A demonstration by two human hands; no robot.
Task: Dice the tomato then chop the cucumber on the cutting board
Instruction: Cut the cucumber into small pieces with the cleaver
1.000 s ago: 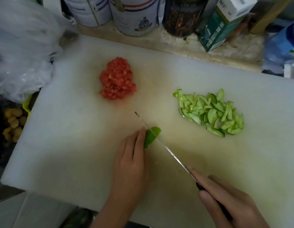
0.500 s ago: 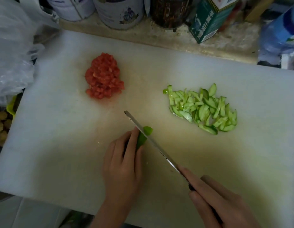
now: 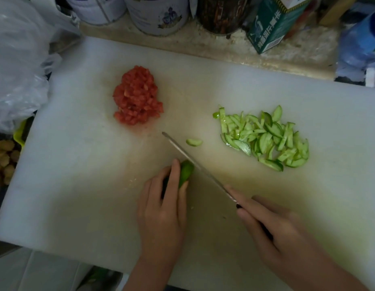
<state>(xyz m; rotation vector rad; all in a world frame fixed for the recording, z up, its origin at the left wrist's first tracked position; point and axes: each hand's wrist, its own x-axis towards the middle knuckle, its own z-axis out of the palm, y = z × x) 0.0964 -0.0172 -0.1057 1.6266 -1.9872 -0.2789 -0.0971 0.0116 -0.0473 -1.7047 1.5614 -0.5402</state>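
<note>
On the white cutting board [image 3: 77, 164] lies a heap of diced tomato [image 3: 137, 96] at the upper left and a pile of cucumber slices [image 3: 264, 139] at the right. My left hand [image 3: 163, 208] holds the remaining cucumber end [image 3: 185, 172] down on the board, fingers curled over it. My right hand [image 3: 272, 225] grips the handle of a knife [image 3: 195, 164], forefinger along the spine. The blade runs diagonally just right of the cucumber end. One fresh slice [image 3: 194, 142] lies loose beyond the blade.
Tins [image 3: 159, 13], a dark jar [image 3: 222, 13] and a green carton [image 3: 275, 24] stand along the counter behind the board. A plastic bag [image 3: 18, 66] crowds the left edge, and a blue bottle [image 3: 363, 36] sits at the far right.
The knife has cut through the cucumber end, and a new slice now lies apart on the board to the right of the blade. My left hand stays on the piece.
</note>
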